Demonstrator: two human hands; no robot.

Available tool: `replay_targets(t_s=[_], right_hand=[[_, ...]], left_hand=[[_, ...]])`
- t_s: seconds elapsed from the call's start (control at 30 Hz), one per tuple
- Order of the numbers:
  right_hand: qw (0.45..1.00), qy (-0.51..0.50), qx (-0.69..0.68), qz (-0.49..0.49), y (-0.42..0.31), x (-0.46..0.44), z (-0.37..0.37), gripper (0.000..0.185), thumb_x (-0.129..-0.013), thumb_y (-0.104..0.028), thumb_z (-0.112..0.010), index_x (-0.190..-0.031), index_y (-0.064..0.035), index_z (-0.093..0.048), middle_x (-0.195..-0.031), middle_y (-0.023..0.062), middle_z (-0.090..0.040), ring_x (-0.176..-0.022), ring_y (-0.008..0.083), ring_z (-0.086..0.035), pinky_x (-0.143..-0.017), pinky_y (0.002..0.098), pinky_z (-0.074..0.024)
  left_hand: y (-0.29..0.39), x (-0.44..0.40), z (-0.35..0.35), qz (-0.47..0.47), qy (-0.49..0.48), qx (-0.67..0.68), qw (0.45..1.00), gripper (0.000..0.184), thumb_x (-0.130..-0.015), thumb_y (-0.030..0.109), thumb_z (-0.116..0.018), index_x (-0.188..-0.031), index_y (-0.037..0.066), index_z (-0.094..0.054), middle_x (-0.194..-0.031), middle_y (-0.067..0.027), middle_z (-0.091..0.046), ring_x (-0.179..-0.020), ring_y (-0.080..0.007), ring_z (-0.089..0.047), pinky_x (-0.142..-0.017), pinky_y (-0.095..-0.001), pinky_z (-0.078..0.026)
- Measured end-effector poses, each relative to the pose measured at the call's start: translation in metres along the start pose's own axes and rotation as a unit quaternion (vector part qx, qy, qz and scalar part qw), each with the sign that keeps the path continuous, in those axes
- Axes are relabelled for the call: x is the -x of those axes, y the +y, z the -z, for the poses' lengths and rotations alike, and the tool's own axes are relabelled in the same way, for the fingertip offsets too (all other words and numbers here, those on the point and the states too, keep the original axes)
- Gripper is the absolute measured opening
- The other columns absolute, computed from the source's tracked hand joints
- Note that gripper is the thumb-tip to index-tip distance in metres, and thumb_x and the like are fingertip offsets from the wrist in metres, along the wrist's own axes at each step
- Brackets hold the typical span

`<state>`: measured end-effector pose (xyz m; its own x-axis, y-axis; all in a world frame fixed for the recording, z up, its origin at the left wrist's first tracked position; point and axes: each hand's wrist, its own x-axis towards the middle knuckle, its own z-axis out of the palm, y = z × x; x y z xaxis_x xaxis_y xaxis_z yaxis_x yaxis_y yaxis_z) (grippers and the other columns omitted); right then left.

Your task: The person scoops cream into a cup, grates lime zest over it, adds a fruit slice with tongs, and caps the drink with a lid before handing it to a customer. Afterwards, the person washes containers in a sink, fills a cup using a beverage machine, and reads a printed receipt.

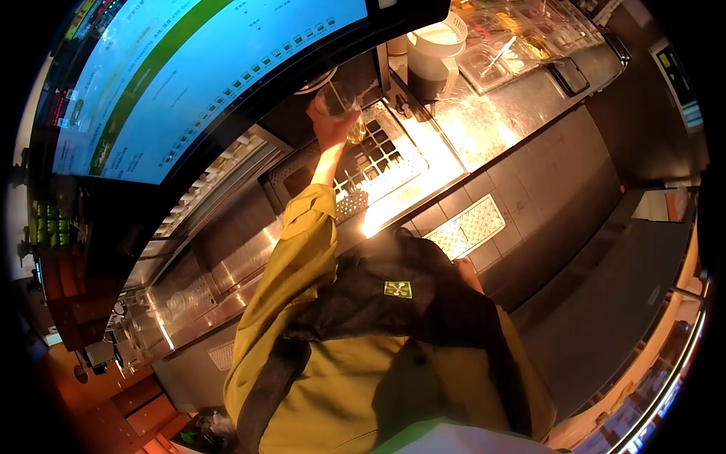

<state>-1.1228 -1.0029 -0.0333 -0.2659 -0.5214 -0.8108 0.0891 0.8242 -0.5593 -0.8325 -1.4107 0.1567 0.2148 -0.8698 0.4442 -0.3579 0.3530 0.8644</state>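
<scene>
My left hand (331,130) is stretched forward over the metal counter, its fingers wrapped round a clear plastic cup (338,97). The cup is up by the dark edge of the large screen, above a sink with a black grid (378,147). Just below the cup, a pale yellowish see-through shape (356,130) shows; I cannot make out what it is. My right hand (469,275) hangs low beside my dark apron (408,284), mostly hidden by it, and its fingers cannot be made out.
A large lit screen (204,79) overhangs the counter at upper left. A pale jug (433,64) stands right of the sink, before clear tubs of ingredients (514,49). A patterned metal drain plate (467,227) lies in the tiled floor. A dark counter (590,295) runs along the right.
</scene>
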Motion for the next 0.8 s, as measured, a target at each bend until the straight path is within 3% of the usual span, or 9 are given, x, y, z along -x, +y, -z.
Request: replay_targets(t_s=[0.17,0.2,0.43,0.6,0.67,0.7,0.73,0.77,0.8], right_hand=[[0.999,-0.021,-0.043,0.018,0.018,-0.011,-0.001,0.030,-0.086,-0.024,-0.044,-0.098,0.0010,-0.057,-0.084,0.0101,-0.060,-0.069,0.0172,-0.054,-0.060,0.0279,-0.0430],[0.998,-0.036,-0.053,0.025,0.023,-0.018,0.000,0.030,-0.086,-0.024,-0.045,-0.097,0.0008,-0.058,-0.084,0.0099,-0.060,-0.070,0.0172,-0.054,-0.060,0.0277,-0.0429],[0.995,-0.054,0.064,0.054,0.031,-0.022,0.006,0.030,-0.087,-0.024,-0.043,-0.097,0.0002,-0.058,-0.085,0.0103,-0.061,-0.071,0.0177,-0.054,-0.062,0.0276,-0.0430],[0.992,-0.086,0.095,0.017,0.014,-0.003,0.002,0.032,-0.088,-0.024,-0.041,-0.103,0.0001,-0.055,-0.090,0.0118,-0.062,-0.073,0.0188,-0.056,-0.064,0.0288,-0.0441],[0.991,-0.104,0.085,-0.018,0.015,0.002,0.002,0.033,-0.088,-0.025,-0.040,-0.106,0.0000,-0.053,-0.092,0.0128,-0.062,-0.075,0.0196,-0.057,-0.065,0.0298,-0.0451],[0.991,-0.111,0.068,-0.039,0.025,-0.001,0.003,0.034,-0.089,-0.025,-0.039,-0.107,-0.0001,-0.053,-0.093,0.0132,-0.062,-0.076,0.0201,-0.058,-0.066,0.0303,-0.0456],[0.990,-0.116,0.048,-0.060,0.037,-0.004,0.002,0.034,-0.089,-0.026,-0.039,-0.108,-0.0002,-0.052,-0.094,0.0137,-0.062,-0.077,0.0206,-0.059,-0.066,0.0308,-0.0461],[0.992,-0.108,0.036,-0.062,0.049,-0.003,-0.001,0.034,-0.089,-0.026,-0.039,-0.108,0.0000,-0.052,-0.094,0.0139,-0.062,-0.077,0.0208,-0.059,-0.067,0.0311,-0.0465],[0.993,-0.099,0.022,-0.063,0.062,-0.004,-0.004,0.035,-0.090,-0.026,-0.039,-0.108,0.0001,-0.052,-0.093,0.0142,-0.061,-0.077,0.0210,-0.059,-0.067,0.0314,-0.0469]], left_hand=[[-0.020,0.004,-0.010,-0.025,0.017,0.072,0.997,0.097,-0.048,0.020,-0.087,-0.122,-0.001,-0.028,-0.122,-0.0186,-0.037,-0.114,-0.0279,-0.041,-0.098,-0.0369,-0.033],[-0.019,0.005,-0.010,-0.027,0.012,0.026,0.999,0.101,-0.047,0.022,-0.088,-0.124,-0.001,-0.027,-0.122,-0.0189,-0.036,-0.115,-0.0280,-0.040,-0.099,-0.0369,-0.032],[-0.007,0.012,0.001,0.011,-0.013,0.029,0.999,0.116,-0.044,0.024,-0.089,-0.131,0.003,-0.016,-0.130,-0.0206,-0.030,-0.122,-0.0301,-0.033,-0.101,-0.0379,-0.029],[-0.015,0.046,0.049,0.082,0.033,-0.087,0.992,0.081,-0.060,0.018,-0.081,-0.122,-0.001,-0.033,-0.120,-0.0199,-0.039,-0.112,-0.0288,-0.043,-0.095,-0.0378,-0.036],[-0.033,0.060,0.091,0.115,0.064,-0.031,0.991,0.059,-0.063,0.012,-0.076,-0.110,-0.002,-0.044,-0.097,-0.0152,-0.054,-0.094,-0.0248,-0.053,-0.084,-0.0339,-0.045],[-0.051,0.062,0.126,0.061,0.025,-0.129,0.989,0.046,-0.067,0.011,-0.071,-0.106,0.000,-0.048,-0.092,-0.0133,-0.056,-0.090,-0.0219,-0.055,-0.081,-0.0308,-0.046],[-0.070,0.056,0.171,-0.024,-0.022,-0.340,0.940,0.034,-0.074,0.017,-0.061,-0.104,0.003,-0.051,-0.094,-0.0144,-0.057,-0.090,-0.0254,-0.055,-0.081,-0.0325,-0.046],[-0.088,0.049,0.216,-0.122,-0.028,-0.531,0.838,0.028,-0.081,0.024,-0.051,-0.102,0.005,-0.055,-0.097,-0.0154,-0.058,-0.091,-0.0289,-0.056,-0.081,-0.0342,-0.046],[-0.074,0.031,0.260,-0.017,-0.106,-0.546,0.831,0.030,-0.086,0.030,-0.046,-0.100,0.006,-0.056,-0.102,-0.0179,-0.058,-0.095,-0.0323,-0.054,-0.082,-0.0380,-0.045]])
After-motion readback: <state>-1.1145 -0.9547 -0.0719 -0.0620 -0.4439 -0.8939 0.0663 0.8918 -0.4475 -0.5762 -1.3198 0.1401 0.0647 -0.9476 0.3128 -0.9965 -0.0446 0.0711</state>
